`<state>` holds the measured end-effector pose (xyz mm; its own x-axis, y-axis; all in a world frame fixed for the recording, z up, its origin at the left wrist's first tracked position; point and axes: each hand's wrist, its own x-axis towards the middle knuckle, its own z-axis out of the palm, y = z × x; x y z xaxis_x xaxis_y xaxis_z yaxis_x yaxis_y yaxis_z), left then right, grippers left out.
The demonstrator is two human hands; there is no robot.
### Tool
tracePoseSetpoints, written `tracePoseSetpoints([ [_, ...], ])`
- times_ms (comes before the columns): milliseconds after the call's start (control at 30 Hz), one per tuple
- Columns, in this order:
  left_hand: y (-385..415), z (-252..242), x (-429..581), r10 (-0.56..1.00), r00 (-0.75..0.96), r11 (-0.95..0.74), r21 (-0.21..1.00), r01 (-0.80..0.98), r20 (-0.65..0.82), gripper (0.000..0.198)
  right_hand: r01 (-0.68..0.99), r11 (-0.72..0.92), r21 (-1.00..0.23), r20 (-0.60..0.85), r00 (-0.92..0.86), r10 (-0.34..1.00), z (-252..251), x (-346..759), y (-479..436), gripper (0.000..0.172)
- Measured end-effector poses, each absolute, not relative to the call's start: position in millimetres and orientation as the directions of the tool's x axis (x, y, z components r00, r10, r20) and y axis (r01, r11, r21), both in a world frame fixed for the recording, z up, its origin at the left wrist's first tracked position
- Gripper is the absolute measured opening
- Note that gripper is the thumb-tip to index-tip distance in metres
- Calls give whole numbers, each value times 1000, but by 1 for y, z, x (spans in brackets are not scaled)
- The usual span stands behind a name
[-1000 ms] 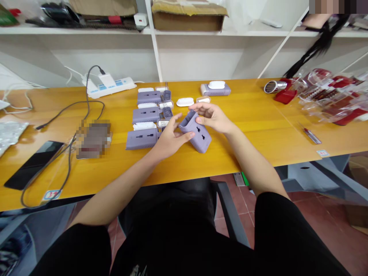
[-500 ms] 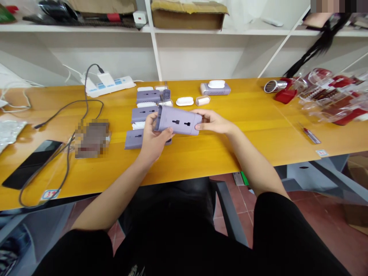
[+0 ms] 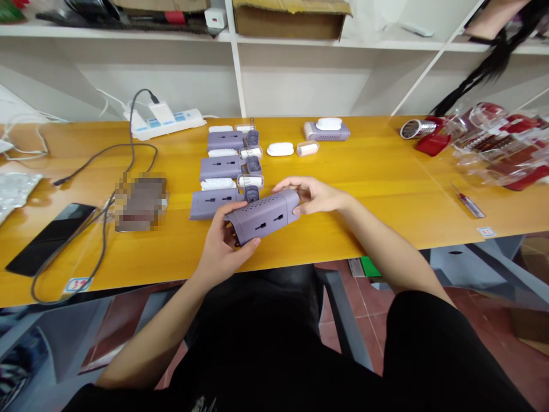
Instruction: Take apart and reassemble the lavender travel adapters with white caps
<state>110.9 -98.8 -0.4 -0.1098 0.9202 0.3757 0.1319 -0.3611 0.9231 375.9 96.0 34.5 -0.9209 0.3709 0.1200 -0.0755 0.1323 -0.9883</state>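
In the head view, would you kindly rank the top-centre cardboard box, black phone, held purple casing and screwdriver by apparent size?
1. Cardboard box
2. Black phone and purple casing, too alike to rank; the left hand partly covers the casing
3. Screwdriver

The lilac, rounded plastic casing with two black slots (image 3: 268,214), steeply angled one second ago and nearly level half a second ago, now slants with its right end raised, its perforated side showing on top. The left hand (image 3: 221,252) is now around its open end, nearer the body; the right hand (image 3: 319,195) has gone from that rim to the opposite end. A white cylinder in a clear capsule (image 3: 250,181), hidden half a second ago, shows.
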Motion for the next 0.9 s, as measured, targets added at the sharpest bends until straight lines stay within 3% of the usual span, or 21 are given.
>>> tracePoseSetpoints([
  [267,-108,-16,126,867,-199,-437,889,137,457,68,-43,161,-986,97,-934,344,32,376,94,57],
  [533,-111,-16,130,894,-198,-385,915,120,402,66,-100,196,-975,157,-942,296,29,376,98,58],
  [900,-111,-15,132,908,-200,-361,929,78,369,67,-53,216,-975,108,-962,252,38,378,99,55],
])
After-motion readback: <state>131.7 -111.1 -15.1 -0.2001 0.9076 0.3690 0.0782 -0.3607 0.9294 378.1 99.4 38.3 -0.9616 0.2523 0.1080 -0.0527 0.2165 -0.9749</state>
